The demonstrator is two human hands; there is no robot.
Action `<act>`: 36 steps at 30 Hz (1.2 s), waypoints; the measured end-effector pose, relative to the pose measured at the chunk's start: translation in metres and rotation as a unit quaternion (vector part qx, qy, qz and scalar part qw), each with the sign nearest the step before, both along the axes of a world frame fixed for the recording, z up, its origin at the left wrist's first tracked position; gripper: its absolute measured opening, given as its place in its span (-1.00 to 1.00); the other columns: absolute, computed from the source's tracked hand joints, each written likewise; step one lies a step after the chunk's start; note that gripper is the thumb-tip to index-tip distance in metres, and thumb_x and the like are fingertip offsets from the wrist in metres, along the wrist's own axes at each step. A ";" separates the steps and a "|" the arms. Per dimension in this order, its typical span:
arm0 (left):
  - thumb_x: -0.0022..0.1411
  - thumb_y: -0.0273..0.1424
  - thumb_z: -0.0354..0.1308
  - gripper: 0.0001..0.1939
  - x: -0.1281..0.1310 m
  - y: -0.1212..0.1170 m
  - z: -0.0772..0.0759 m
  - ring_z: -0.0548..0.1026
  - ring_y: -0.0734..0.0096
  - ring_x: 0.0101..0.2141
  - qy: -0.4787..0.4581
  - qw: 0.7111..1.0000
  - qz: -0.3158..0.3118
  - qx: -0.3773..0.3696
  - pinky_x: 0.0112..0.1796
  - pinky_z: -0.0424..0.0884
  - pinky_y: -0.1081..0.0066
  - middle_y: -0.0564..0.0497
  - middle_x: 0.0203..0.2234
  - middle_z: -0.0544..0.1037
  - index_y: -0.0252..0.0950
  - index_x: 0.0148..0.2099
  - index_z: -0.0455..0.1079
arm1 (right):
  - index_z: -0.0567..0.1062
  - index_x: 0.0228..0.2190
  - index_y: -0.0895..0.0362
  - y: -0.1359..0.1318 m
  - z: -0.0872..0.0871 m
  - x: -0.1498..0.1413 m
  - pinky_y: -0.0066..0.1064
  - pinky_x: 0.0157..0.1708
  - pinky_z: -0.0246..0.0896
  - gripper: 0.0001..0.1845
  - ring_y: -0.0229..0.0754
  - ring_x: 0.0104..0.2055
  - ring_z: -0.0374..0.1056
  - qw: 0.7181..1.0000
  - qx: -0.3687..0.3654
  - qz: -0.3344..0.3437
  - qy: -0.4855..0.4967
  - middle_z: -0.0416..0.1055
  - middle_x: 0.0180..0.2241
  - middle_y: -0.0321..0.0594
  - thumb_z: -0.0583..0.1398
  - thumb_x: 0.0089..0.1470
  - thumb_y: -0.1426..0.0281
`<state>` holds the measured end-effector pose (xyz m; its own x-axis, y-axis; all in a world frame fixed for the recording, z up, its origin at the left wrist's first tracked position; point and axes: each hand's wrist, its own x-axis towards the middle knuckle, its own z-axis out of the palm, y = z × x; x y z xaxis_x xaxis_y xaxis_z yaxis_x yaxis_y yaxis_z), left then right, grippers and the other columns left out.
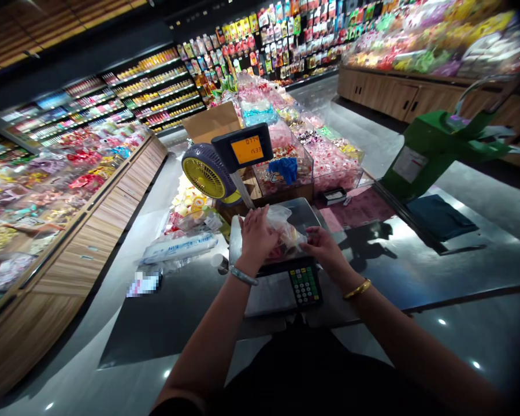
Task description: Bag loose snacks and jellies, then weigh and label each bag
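Note:
A clear plastic bag (289, 231) with reddish and pale contents lies on the metal pan of a weighing scale (307, 211). My left hand (259, 236) rests against the bag's left side, fingers stretched forward and partly covering it. At the bag's right edge, my right hand (323, 245) pinches the plastic between thumb and fingers. The scale's keypad (304, 285) faces me below the bag. Its raised display (247, 147) glows orange with digits. The bag's exact contents are hard to make out through the plastic.
A round fan (204, 176) stands behind the scale on the left. Flat plastic packaging (177, 248) and a phone-like object (144, 284) lie left on the counter. Rightward are a green bag-holding stand (422, 153) and a dark flat pouch (442, 216). Candy bins (335, 173) stand ahead.

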<state>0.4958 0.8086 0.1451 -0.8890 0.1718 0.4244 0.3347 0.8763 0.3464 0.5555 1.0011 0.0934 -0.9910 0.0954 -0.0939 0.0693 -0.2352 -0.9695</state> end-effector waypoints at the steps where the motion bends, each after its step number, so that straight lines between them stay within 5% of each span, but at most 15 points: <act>1: 0.11 -0.18 0.38 -0.22 -0.002 0.000 -0.002 0.25 -0.22 0.29 -0.002 1.000 -0.004 -0.003 0.31 -0.11 -0.30 -0.27 0.23 0.43 -0.15 0.34 0.26 | 0.38 -0.19 0.04 -0.003 0.001 -0.001 -0.36 -0.37 0.24 -0.42 -0.23 -0.45 0.35 1.000 0.000 -0.003 -0.003 0.42 -0.48 -0.41 0.45 -0.25 0.19; 6: 0.07 -0.23 0.41 -0.17 -0.003 0.000 -0.008 0.26 -0.23 0.28 -0.003 1.000 -0.011 -0.008 0.30 -0.12 -0.31 -0.26 0.23 0.43 -0.16 0.35 0.22 | 0.36 -0.16 0.03 -0.012 -0.005 -0.004 -0.34 -0.36 0.24 -0.47 -0.19 -0.42 0.37 0.999 0.032 -0.029 -0.005 0.47 -0.43 -0.36 0.38 -0.17 0.21; 12: 0.05 -0.10 0.39 -0.16 -0.018 0.007 0.000 0.39 -0.28 0.17 -0.030 0.999 0.036 -0.016 0.24 -0.05 -0.35 -0.38 0.06 0.54 -0.30 0.30 0.27 | 0.46 -0.26 0.07 0.015 -0.035 -0.015 -0.28 -0.27 0.27 -0.58 -0.12 -0.33 0.37 0.983 0.146 -0.112 -0.014 0.48 -0.40 -0.28 0.34 -0.18 0.16; 17: 0.18 -0.20 0.27 -0.81 -0.037 0.010 0.008 0.60 -0.01 -0.17 -0.103 0.994 -0.034 -0.023 -0.04 0.42 0.11 -0.15 -0.39 0.64 -0.21 -0.34 0.55 | 0.50 -0.39 0.08 0.025 -0.046 -0.020 -0.32 -0.33 0.24 -0.66 -0.15 -0.38 0.34 0.983 0.146 -0.110 -0.029 0.46 -0.47 -0.30 0.34 -0.19 0.13; 19: 0.24 -0.28 0.18 -0.76 -0.038 0.003 0.012 0.60 0.12 -0.27 -0.099 0.994 -0.054 -0.005 -0.16 0.45 0.24 -0.08 -0.47 0.61 -0.19 -0.47 0.49 | 0.49 -0.45 0.08 0.021 -0.046 -0.021 -0.36 -0.38 0.22 -0.66 -0.19 -0.43 0.31 0.985 0.131 -0.105 -0.031 0.42 -0.53 -0.34 0.38 -0.22 0.12; 26: 0.31 -0.30 0.08 -0.78 -0.031 -0.027 0.030 0.53 0.30 -0.38 -0.035 0.988 -0.061 0.138 -0.31 0.44 0.38 0.02 -0.47 0.57 -0.23 -0.30 0.50 | 0.40 -0.50 0.07 0.013 -0.038 -0.025 -0.42 -0.51 0.19 -0.49 -0.28 -0.54 0.23 0.997 0.027 -0.066 -0.039 0.32 -0.60 -0.42 0.41 -0.29 -0.03; 36: 0.39 -0.21 0.03 -0.72 -0.008 -0.018 0.044 0.56 0.30 -0.32 0.053 0.946 0.089 0.307 -0.26 0.44 0.37 -0.01 -0.37 0.62 -0.25 -0.18 0.50 | 0.55 -0.33 0.08 0.007 -0.026 -0.002 -0.29 -0.37 0.46 -0.47 -0.25 -0.49 0.37 0.991 -0.076 -0.026 -0.106 0.42 -0.48 -0.34 0.50 -0.37 0.11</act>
<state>0.4876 0.7911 0.1890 -0.8273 -0.2849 0.4842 0.2616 0.5674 0.7808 0.5532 1.0083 0.0672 -0.9417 0.1148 -0.3162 0.2510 -0.3859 -0.8877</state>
